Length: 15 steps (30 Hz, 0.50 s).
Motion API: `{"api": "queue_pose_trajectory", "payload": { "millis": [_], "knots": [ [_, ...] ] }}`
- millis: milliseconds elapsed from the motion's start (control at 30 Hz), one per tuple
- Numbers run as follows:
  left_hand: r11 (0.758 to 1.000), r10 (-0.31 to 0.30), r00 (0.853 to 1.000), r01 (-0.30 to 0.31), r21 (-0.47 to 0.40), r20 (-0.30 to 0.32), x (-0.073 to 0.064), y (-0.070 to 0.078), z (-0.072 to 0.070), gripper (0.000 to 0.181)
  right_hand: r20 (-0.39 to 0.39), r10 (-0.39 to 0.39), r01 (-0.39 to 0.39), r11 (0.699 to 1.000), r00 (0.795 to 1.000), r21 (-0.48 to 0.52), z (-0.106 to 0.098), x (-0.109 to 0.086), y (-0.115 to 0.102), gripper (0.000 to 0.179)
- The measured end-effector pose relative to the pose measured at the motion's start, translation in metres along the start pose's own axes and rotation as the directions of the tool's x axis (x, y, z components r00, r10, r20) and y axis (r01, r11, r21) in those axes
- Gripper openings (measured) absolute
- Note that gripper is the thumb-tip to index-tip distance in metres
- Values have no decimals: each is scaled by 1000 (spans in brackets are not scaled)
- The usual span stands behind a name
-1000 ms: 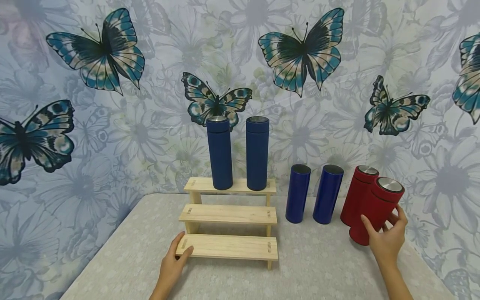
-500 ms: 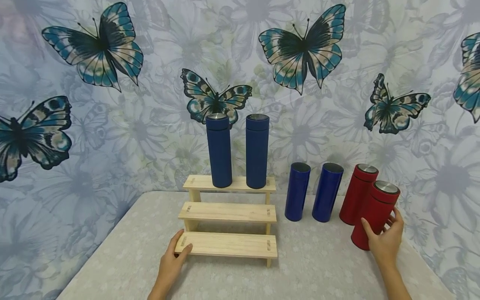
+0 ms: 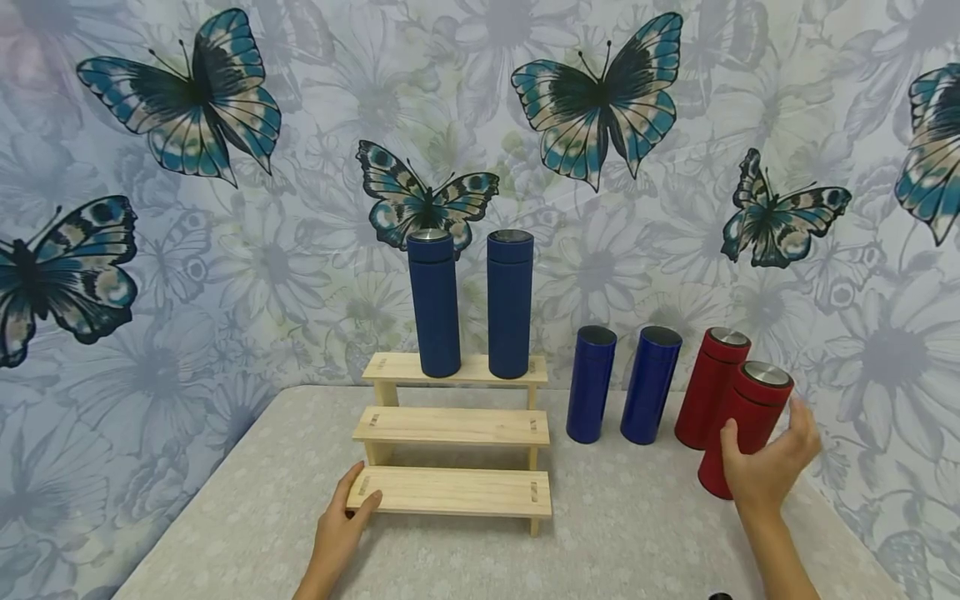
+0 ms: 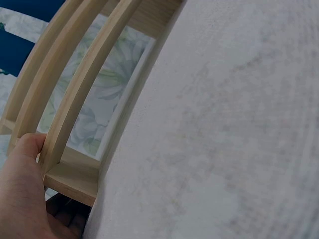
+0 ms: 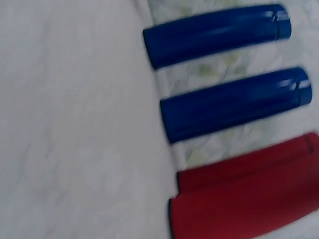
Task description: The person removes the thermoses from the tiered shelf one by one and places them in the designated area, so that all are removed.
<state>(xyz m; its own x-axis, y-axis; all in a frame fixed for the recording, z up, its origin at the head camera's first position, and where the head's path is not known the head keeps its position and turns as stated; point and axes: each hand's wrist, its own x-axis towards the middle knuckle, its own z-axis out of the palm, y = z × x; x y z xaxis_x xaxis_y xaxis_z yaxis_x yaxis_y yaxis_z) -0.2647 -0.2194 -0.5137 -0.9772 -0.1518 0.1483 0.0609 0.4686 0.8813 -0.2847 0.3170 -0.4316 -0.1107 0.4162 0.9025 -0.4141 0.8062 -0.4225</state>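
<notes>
A three-step wooden stand stands on the table, with two tall blue bottles on its top step. My left hand grips the left end of the bottom step, its thumb against the board's edge. To the right stand two shorter blue bottles and two red bottles. The front red bottle is upright. My right hand is just beside it, fingers spread and blurred, thumb close to its side. In the right wrist view the blue bottles and red bottles show, but no hand.
The table has a pale patterned cloth and backs onto a wall with butterfly wallpaper. The stand's middle step and bottom step carry nothing. The table's right edge runs close behind the red bottles.
The front red bottle went from tilted to upright on the table. My right hand's fingers have opened away from it. My left hand has stayed on the stand.
</notes>
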Motion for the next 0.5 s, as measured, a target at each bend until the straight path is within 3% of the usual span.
{"api": "queue_pose_trajectory", "payload": {
  "millis": [33, 133, 233, 333, 500],
  "knots": [
    [1000, 2, 1000, -2, -2, -2, 0, 0, 0, 74, -37, -38, 39, 999, 999, 29, 6, 5, -9, 64],
    [1000, 15, 1000, -15, -14, -8, 1, 0, 0, 73, -49, -111, 116, 986, 993, 120, 24, 13, -36, 55],
    [1000, 24, 1000, -25, -19, -12, 3, 0, 1, 73, 55, -176, 161, 965, 983, 206, 45, 13, -59, 51],
    [1000, 23, 1000, -23, -14, -10, 2, 0, 1, 74, 177, -234, 174, 937, 956, 303, 70, 13, -80, 50],
    [1000, 11, 1000, -12, -8, -4, 0, 1, -1, 73, 341, -256, 86, 893, 905, 441, 116, 16, -119, 58]
  ]
}}
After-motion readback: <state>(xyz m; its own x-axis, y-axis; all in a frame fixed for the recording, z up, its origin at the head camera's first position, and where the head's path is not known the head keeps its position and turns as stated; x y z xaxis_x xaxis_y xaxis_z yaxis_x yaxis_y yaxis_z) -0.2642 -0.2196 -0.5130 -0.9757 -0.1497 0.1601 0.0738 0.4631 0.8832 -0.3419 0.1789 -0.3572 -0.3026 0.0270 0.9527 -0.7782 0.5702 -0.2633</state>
